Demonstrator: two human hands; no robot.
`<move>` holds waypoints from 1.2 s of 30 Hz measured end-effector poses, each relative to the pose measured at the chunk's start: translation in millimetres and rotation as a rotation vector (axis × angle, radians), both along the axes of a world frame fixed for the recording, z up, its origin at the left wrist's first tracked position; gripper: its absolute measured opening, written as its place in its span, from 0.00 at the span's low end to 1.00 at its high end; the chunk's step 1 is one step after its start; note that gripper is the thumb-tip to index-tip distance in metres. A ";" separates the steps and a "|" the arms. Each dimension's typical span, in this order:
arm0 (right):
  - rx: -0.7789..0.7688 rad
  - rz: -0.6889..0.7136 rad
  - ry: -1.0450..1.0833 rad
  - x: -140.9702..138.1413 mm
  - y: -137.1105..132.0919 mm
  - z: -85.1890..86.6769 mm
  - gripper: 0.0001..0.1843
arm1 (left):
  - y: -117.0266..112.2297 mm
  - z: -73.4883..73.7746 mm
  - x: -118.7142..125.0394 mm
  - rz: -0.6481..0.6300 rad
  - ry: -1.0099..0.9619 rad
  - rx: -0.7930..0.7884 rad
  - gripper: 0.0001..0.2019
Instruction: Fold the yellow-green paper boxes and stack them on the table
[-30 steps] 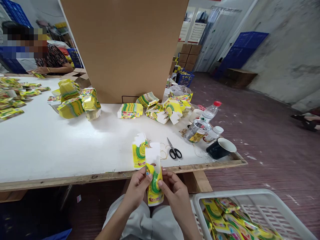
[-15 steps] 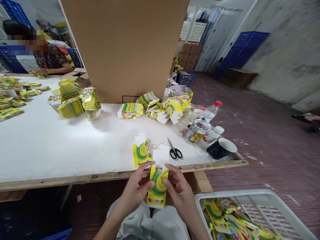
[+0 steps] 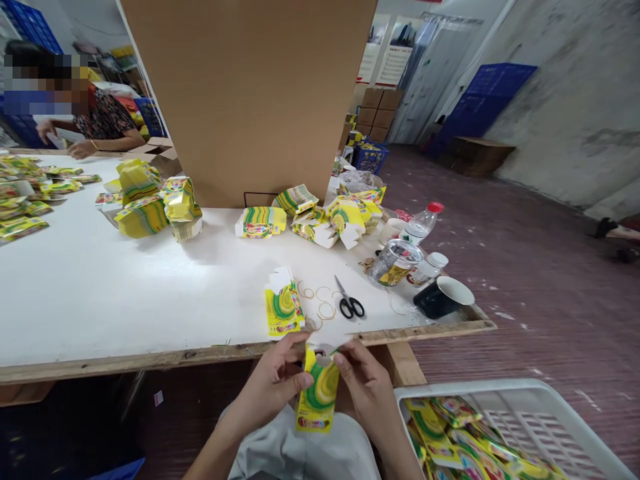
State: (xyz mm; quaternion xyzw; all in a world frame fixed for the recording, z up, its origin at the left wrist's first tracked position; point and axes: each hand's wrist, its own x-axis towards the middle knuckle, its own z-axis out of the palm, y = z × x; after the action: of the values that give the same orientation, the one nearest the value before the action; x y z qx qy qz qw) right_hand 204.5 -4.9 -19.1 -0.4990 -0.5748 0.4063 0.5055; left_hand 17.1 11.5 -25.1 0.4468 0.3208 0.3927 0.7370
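Both my hands hold a small yellow-and-green printed carton (image 3: 318,395) upright over my lap, just below the table's front edge. My left hand (image 3: 277,381) grips its left side with the thumb across the front. My right hand (image 3: 364,387) pinches the white top flap, which is bent down over the carton's mouth. A second carton of the same print (image 3: 283,305) lies on the table right above my hands, its white flaps standing up.
Rubber bands (image 3: 323,308) and black-handled scissors (image 3: 347,301) lie near the table edge. A black mug (image 3: 443,297), a clear cup (image 3: 395,263) and a bottle (image 3: 421,223) stand at the right. Carton stacks (image 3: 145,202) sit behind. A white basket (image 3: 520,417) of packets is lower right. Another person sits far left.
The white top flap, upright a second ago, has been folded down over the carton. The carton and both hands have dropped slightly toward my lap, uncovering the rubber bands.
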 end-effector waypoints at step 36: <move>-0.046 -0.147 -0.392 26.5 -16.3 9.4 0.16 | 4.0 -4.5 11.6 0.095 0.191 0.198 0.19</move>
State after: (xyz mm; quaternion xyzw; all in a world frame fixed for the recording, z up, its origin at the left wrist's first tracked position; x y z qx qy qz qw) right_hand 231.0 -21.2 -9.7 -0.6207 -0.6148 0.2765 0.4005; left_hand 28.7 15.5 -29.6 0.5369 0.3699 0.4126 0.6361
